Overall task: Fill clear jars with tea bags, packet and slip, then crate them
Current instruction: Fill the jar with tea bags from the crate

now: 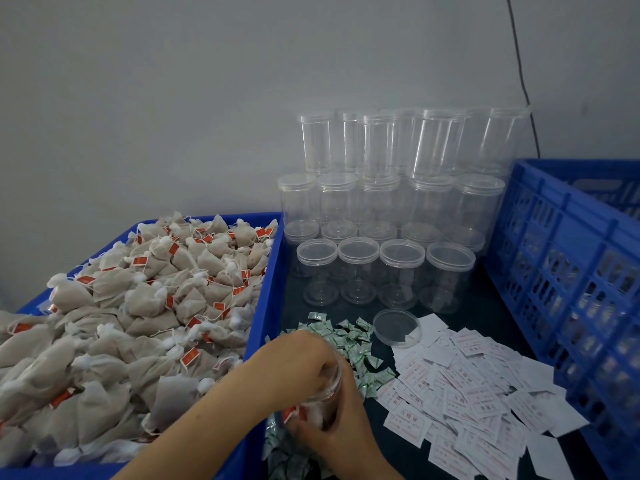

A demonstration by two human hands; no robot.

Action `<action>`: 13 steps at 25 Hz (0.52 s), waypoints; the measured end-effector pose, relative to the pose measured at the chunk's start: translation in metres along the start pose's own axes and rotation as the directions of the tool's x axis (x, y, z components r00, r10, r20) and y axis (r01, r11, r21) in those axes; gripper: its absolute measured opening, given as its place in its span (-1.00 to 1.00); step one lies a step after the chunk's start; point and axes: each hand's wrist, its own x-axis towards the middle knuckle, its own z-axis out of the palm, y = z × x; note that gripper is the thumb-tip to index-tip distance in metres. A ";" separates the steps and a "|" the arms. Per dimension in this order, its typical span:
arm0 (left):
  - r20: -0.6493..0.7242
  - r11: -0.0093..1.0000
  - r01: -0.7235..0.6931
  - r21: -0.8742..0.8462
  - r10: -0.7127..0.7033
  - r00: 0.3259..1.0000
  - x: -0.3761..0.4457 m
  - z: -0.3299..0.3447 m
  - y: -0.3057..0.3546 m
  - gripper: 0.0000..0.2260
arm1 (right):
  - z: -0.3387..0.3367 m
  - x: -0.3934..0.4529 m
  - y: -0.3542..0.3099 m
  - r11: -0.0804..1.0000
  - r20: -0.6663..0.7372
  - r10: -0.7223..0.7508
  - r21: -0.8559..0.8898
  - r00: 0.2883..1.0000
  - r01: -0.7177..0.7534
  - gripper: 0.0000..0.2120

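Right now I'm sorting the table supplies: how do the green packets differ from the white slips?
The green packets are small, puffy, green-and-white sachets heaped beside the blue tea-bag bin. The white slips are larger, flat paper rectangles with red print, spread toward the blue crate. A loose clear lid rests on the slips' edge, not on the packets. Both lie loose on the dark tabletop.

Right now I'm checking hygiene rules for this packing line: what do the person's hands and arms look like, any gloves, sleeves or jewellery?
Both hands are bare: no gloves on the left hand or the right hand. The left forearm is uncovered as far as the frame shows, with no sleeve, watch or bracelet. No rings are visible. Fingernails look short and unpainted.
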 end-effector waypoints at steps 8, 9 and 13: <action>0.144 0.996 -0.003 -0.084 0.015 0.989 0.009 -0.002 -0.005 -0.83 | 0.002 0.000 -0.004 0.999 -0.024 0.025 -0.031 0.999 -0.026 -0.14; 0.175 0.998 -0.003 -0.065 0.014 0.984 0.011 -0.002 -0.005 -0.82 | 0.002 0.000 -0.005 0.999 -0.026 0.023 -0.036 0.999 -0.024 -0.13; 0.287 1.000 -0.001 -0.029 0.010 0.958 0.017 -0.005 -0.005 -0.81 | 0.001 -0.001 -0.008 0.999 -0.009 0.028 -0.034 1.000 -0.028 -0.12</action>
